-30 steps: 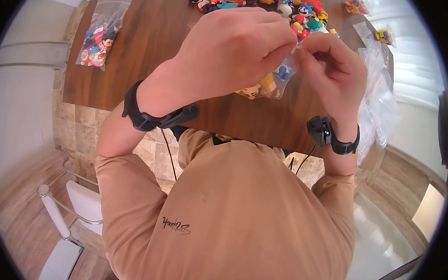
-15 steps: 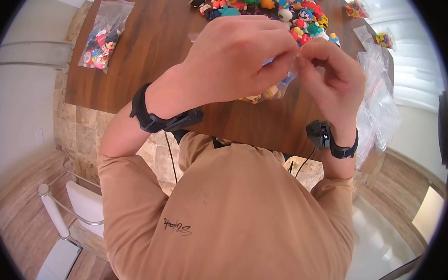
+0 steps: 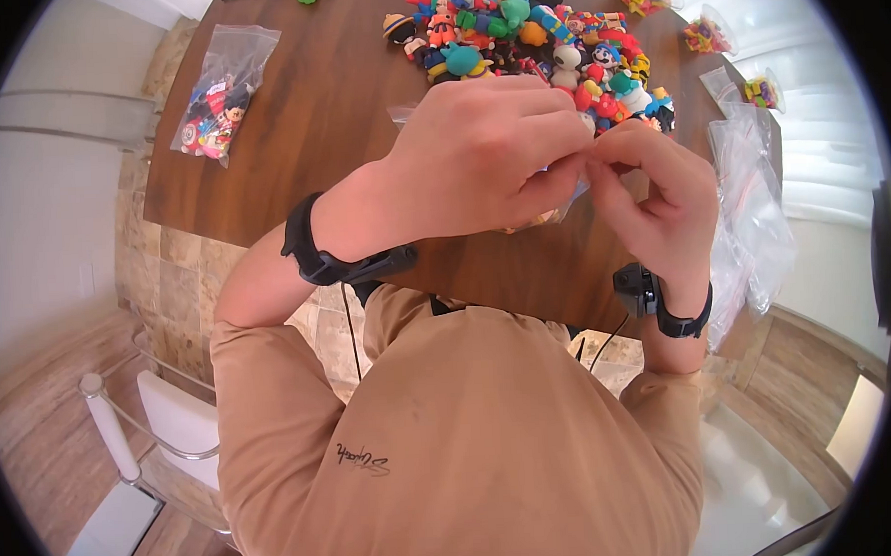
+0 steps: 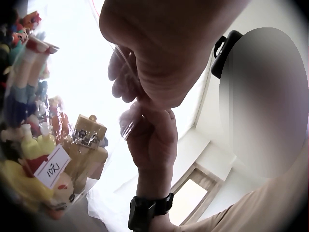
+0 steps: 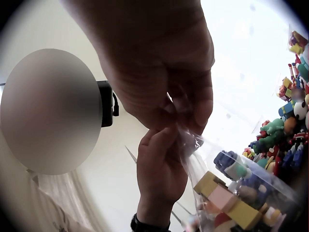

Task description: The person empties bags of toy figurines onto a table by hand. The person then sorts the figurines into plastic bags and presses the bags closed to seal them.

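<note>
One clear bag (image 5: 205, 157), two pinches. Right wrist: right hand (image 5: 164, 72) pinching its top edge, toys (image 5: 229, 200) hanging inside; if it's unsealed (can't tell), a slip could spill them. Left wrist: left hand (image 4: 164, 58) pinching alongside. Head: clear bag's over the desk's (image 3: 339, 114) near side, more hidden than earlier.

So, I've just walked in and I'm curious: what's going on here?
A person's left hand and right hand pinch the top of a clear plastic bag of colourful toy figures, above a dark brown wooden table. Whether it is sealed can't be made out. Beyond the hands lies a multicoloured heap of toys; another clear bag, with figures inside, lies on the left, and more transparent bags lie at the table's right edge.
</note>
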`<state>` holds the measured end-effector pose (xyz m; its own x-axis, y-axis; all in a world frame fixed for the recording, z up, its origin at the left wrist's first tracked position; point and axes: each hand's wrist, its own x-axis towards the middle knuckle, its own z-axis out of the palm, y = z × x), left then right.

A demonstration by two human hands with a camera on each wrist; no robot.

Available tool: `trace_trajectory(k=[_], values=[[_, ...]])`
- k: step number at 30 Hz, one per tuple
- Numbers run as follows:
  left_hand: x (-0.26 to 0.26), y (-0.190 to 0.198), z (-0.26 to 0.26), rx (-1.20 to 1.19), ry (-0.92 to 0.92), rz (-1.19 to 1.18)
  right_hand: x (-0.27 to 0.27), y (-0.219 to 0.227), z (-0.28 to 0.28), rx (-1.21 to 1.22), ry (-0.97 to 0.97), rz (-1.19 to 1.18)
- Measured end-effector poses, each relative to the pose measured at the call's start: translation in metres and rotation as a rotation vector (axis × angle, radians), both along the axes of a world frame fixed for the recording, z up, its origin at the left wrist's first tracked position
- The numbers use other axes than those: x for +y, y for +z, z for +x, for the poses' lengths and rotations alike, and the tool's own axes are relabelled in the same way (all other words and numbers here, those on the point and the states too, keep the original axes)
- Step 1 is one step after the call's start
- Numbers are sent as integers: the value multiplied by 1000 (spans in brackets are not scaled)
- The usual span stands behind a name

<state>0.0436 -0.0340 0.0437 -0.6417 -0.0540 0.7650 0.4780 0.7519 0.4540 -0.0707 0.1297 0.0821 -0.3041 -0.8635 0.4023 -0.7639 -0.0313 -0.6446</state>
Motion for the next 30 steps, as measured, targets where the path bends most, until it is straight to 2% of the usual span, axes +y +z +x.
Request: trace_trajectory(k=[2,10,13,30], values=[[0,0,1,1,9,-1,0,-1,-2,27,65,-26],[-9,3,12,-37,35,-36,1,-5,3,46,74,-89],[-14,2,19,-43,69,-127,3,-4,4,51,82,-79],[-43,-11,47,-161,97,4,8,-3,8,101,148,-117]])
